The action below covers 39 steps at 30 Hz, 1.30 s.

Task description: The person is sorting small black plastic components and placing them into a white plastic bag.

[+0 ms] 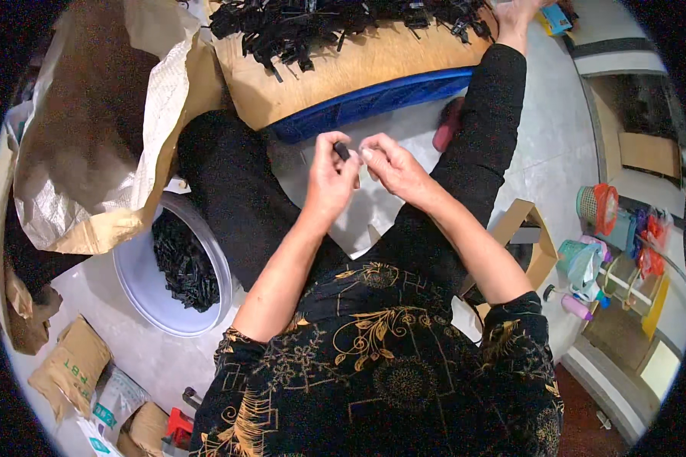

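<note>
Small black part (342, 151): pinched between fingertips of left hand (329, 181) and right hand (392, 169), both closed narrowly on it, held above the lap. Left of it: white basin (141, 282), partly filled with like black pieces, beside a brown paper sack (91, 137). Ahead: board (343, 68) heaped with more black pieces, suggesting much remains to handle.

Bare floor (404, 126) lies open ahead of both hands, bounded by the board (343, 68) and 2 knees.
</note>
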Each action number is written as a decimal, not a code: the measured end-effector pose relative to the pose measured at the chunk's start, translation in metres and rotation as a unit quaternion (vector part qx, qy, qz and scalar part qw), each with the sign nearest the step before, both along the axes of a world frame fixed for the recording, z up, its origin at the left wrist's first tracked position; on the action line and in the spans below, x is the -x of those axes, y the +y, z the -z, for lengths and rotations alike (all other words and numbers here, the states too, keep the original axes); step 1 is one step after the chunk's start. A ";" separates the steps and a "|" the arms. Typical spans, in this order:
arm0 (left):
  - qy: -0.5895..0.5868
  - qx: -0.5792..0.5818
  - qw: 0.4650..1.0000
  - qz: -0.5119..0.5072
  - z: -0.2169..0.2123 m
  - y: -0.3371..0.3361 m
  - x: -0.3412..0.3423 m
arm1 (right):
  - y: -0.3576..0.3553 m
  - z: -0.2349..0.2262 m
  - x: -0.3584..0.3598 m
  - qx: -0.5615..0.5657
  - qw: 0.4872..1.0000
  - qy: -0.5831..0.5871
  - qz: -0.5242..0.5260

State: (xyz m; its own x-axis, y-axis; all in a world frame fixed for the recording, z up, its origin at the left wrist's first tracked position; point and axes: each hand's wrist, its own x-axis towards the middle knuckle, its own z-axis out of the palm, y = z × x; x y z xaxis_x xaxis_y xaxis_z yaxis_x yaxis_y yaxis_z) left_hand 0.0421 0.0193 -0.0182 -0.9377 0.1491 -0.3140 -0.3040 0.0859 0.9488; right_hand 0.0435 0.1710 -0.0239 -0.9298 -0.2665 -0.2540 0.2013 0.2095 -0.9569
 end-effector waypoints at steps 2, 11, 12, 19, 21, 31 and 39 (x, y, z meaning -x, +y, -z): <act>-0.097 -0.231 0.968 -0.022 -0.006 -0.003 0.002 | -0.001 -0.008 -0.004 0.020 1.000 -0.018 0.008; -0.165 -0.408 0.897 -0.051 -0.012 -0.017 -0.004 | 0.004 -0.024 -0.011 0.106 0.991 -0.074 0.044; -0.179 -0.416 0.889 -0.066 -0.013 -0.017 -0.005 | 0.004 -0.024 -0.013 0.097 0.991 -0.081 0.040; -0.171 -0.391 0.905 -0.003 -0.010 -0.016 -0.006 | 0.006 -0.028 -0.009 0.149 0.984 -0.091 0.043; -0.162 -0.399 0.899 0.083 -0.012 -0.016 -0.006 | 0.011 -0.026 -0.005 0.183 0.977 -0.099 0.052; -0.135 -0.307 0.935 0.118 -0.010 -0.007 -0.010 | 0.020 -0.018 0.004 0.147 0.968 -0.203 -0.028; 0.046 -0.088 0.989 0.109 0.008 0.005 -0.014 | 0.014 0.018 -0.001 0.059 0.998 -0.015 -0.008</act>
State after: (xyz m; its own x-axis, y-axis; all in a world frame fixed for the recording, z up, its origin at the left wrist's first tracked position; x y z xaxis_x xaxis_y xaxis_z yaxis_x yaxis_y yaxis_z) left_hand 0.0562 0.0244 -0.0263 -0.9009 0.3948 -0.1805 -0.2085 -0.0289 0.9776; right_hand 0.0449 0.1850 -0.0419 -0.9175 -0.3117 -0.2473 0.2277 0.0985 -0.9687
